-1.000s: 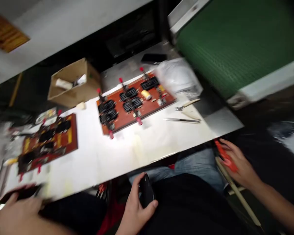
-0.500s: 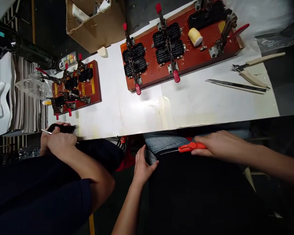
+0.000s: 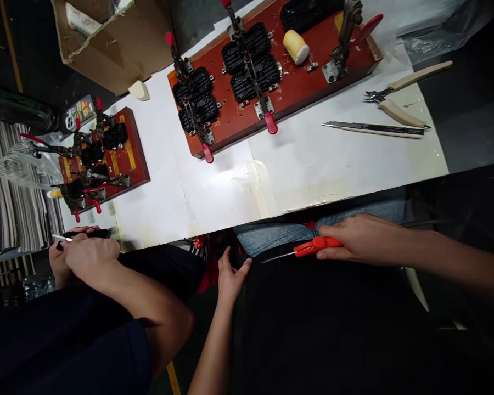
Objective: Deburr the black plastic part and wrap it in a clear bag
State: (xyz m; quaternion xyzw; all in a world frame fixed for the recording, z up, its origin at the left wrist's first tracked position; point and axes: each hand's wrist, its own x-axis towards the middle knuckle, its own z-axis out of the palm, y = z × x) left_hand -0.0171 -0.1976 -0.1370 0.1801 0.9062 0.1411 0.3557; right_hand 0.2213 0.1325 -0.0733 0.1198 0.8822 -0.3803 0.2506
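Right hand [image 3: 364, 238], lower right of centre: fingers curling closed around red-handled tool [image 3: 313, 247], metal tip pointing left, below table [image 3: 313, 164] edge. Left hand [image 3: 230, 274], lower centre: fingers loosely spread, resting on dark lap fabric; whether gripping anything, cannot tell. Co-worker's hands [image 3: 84, 255], lower left, pinching thin tool.

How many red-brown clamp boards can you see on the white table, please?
2. The large clamp board lies at the table's far middle, its top edge cut off by the frame. The small clamp board lies at the left, near a co-worker's hands.
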